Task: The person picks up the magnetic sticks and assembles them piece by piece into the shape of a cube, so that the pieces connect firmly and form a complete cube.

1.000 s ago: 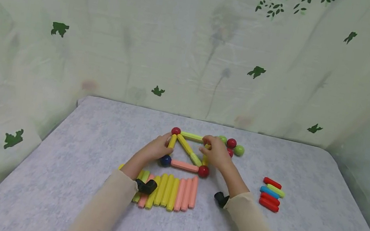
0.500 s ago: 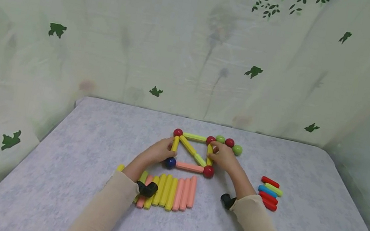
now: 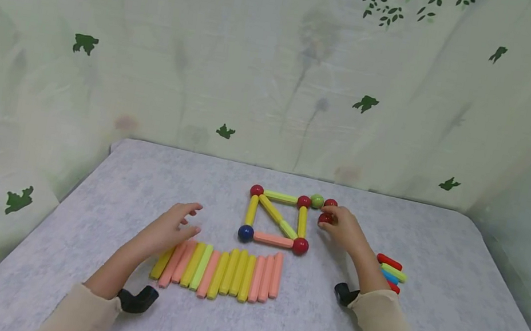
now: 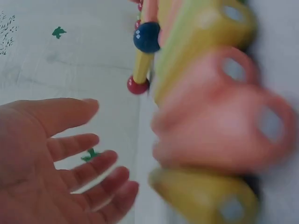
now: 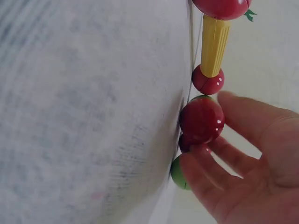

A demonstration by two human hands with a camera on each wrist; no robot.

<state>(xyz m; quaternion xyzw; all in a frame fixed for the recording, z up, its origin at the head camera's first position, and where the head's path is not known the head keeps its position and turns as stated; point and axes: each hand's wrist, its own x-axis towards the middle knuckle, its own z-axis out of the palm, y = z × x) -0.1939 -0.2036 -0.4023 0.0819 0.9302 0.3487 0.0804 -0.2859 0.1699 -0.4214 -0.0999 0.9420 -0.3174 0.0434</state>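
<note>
A square frame of magnetic sticks and balls lies flat on the table. Three red balls and a blue ball (image 3: 246, 233) form its corners, and a yellow-and-green diagonal (image 3: 278, 217) crosses it. Right of the frame, my right hand (image 3: 346, 230) has its thumb and fingers around a red ball (image 5: 202, 120), touching it on both sides. My left hand (image 3: 166, 232) hovers at the left end of a row of sticks (image 3: 222, 274), its fingers loosely spread with nothing in them. In the left wrist view, pink sticks (image 4: 205, 112) lie close beyond that hand.
A green ball (image 3: 317, 201) touches the frame's far right corner, with another red ball (image 3: 330, 203) beside it. One more green ball (image 5: 180, 172) is partly hidden by my right fingers. Short red, green and blue sticks (image 3: 391, 270) lie under the right forearm's far side.
My left hand has let go of the frame's left side and moved left and nearer. My right hand has left the frame's right stick and moved right to a loose red ball.
</note>
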